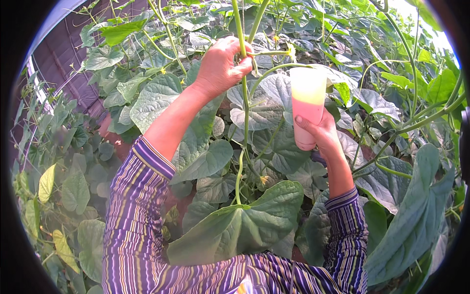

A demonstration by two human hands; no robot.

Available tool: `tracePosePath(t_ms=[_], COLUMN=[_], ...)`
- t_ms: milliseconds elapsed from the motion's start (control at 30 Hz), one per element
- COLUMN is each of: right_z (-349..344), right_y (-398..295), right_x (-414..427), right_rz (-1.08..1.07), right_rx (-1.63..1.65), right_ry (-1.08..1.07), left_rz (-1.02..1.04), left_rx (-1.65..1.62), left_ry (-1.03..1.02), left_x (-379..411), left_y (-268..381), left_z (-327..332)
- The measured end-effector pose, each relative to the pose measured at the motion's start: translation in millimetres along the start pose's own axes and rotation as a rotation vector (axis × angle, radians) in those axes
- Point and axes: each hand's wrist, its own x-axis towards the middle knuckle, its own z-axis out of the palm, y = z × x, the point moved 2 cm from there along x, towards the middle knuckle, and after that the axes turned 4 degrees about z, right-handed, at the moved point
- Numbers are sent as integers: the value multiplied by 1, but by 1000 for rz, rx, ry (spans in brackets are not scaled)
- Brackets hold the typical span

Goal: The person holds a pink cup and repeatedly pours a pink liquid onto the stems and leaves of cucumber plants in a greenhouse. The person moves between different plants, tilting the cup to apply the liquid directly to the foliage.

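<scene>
My left hand (227, 65) is raised at the upper middle, its thumb and fingers pinched at a green cucumber vine stem (245, 106), where a small young cucumber (271, 53) with a yellow-green flower (291, 52) at its tip points to the right. In my right hand (321, 130) is a translucent plastic cup (308, 106), held nearly upright around its lower part. Pink liquid seems to fill the cup's lower half; the upper part is lit bright by the sun. A leaf stalk passes just behind the cup's rim. What my left fingertips touch exactly is partly hidden.
Dense cucumber leaves surround both arms. One broad leaf (238, 229) hangs close before my body, another (407, 220) stands at the lower right. A thick stem (404, 128) crosses on the right. A thin string (242, 14) runs beside the vine. A dark wall covering (73, 58) rises upper left.
</scene>
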Motion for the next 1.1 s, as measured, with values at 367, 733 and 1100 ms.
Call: tracePosePath(t_ms=[367, 733, 1100], right_z=[-20, -14, -4], right_y=[-3, -21, -20], right_x=[16, 29, 35], right_rz=[-12, -45, -138], right_rx=[-263, -375, -397], right_ry=[10, -93, -230], left_rz=[-152, -187, -79], left_rx=[-80, 30, 56], left_ry=[-78, -129, -439], left_x=[3, 5, 18], left_y=[16, 30, 24], left_z=[-3, -7, 4])
